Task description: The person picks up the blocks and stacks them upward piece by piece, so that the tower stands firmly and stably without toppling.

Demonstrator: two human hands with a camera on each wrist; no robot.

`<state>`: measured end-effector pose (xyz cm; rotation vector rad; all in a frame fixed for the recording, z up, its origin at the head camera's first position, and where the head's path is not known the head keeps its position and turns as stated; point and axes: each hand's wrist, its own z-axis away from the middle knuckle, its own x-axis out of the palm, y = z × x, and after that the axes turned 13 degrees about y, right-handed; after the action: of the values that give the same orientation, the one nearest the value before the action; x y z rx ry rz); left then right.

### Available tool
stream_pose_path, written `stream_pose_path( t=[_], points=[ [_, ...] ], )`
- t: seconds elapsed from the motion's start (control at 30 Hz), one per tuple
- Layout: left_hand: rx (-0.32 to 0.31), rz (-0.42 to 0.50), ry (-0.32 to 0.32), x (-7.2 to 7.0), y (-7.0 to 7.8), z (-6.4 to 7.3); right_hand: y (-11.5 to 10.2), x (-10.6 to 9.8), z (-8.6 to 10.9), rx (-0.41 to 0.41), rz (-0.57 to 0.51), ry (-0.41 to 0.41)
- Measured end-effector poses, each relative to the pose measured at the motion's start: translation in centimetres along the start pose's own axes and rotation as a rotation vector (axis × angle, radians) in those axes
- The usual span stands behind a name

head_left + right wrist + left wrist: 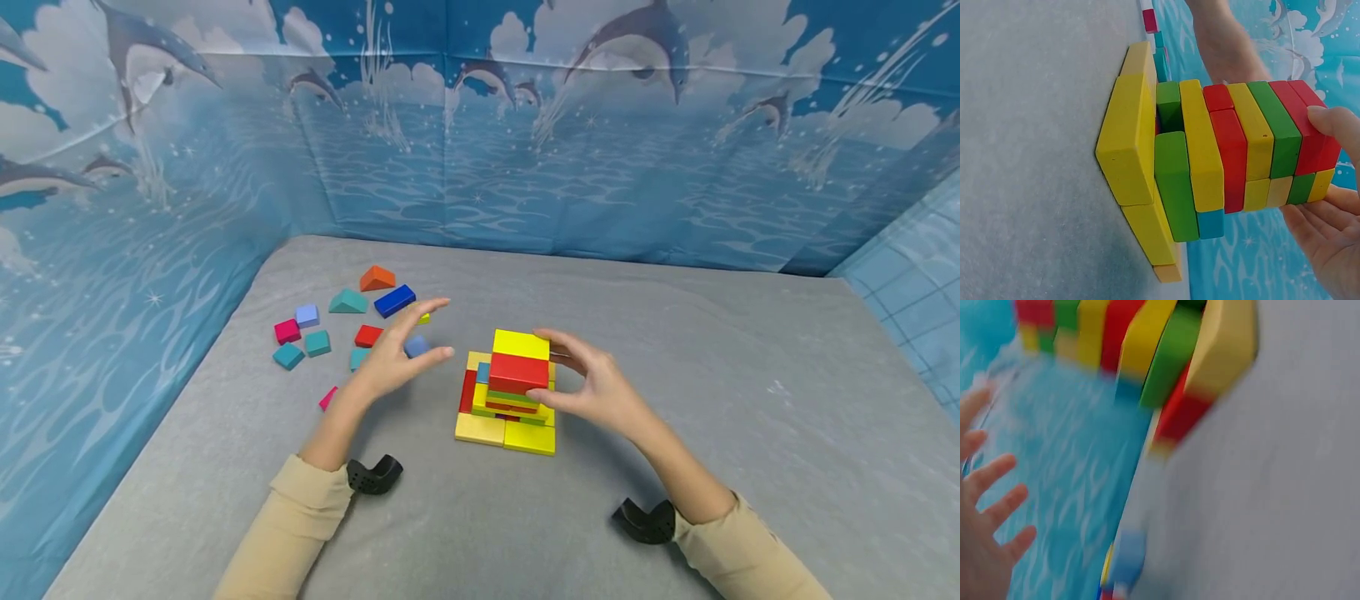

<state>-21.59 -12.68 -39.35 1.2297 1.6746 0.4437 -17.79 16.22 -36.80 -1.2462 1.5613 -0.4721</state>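
Observation:
A stepped tower of wooden blocks (pixel 480 428) in yellow, red, green and blue stands on the grey cloth. My right hand (pixel 596 387) grips its top from the right. The thumb presses the front of an upper red block (pixel 519 373), and the fingers lie behind, by the yellow block (pixel 521 343). In the right wrist view, that hand (pixel 1325 231) spans the upper layers, thumb on red. To the left of the tower, my left hand (pixel 390 358) hovers with fingers and thumb spread and nothing between them. Its spread fingers also show in the left wrist view, which is blurred.
Loose blocks lie left of the tower: an orange triangle (pixel 377 279), a teal triangle (pixel 348 302), a dark blue block (pixel 395 301), a red block (pixel 368 336) and several small cubes. The left hand partly covers some. A dolphin-print curtain (pixel 480 167) hangs behind the cloth-covered surface (pixel 720 375).

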Motion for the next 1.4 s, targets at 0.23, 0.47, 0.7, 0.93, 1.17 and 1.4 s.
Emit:
stream_pose_path(
  t=[0.23, 0.47, 0.7, 0.93, 1.17, 1.4],
  points=[
    [-0.052, -0.426, -0.072, -1.8, -2.9, 0.1, 0.2, 0.0, 0.1, -0.002, 0.008, 0.003],
    [-0.048, -0.519, -0.059, -1.4, -4.1, 0.6, 0.1, -0.1, 0.2, 0.008, -0.009, 0.0],
    [-0.043, -0.432, -0.021, -1.2, -4.2, 0.6, 0.2, -0.1, 0.1, 0.006, -0.015, -0.001],
    [-0.021, -0.069, 0.07, -0.3, -0.9, -0.3, 0.2, 0.1, 0.0, -0.012, -0.02, -0.005],
    [0.053, 0.113, 0.04, 1.1, 3.8, -1.6, 0.1, 0.1, -0.1, 0.002, -0.002, -0.008],
    [0.061, 0.153, -0.068, 2.1, 5.6, -2.5, 0.1, 0.1, -0.1, -0.01, -0.034, -0.017]
  ],
)
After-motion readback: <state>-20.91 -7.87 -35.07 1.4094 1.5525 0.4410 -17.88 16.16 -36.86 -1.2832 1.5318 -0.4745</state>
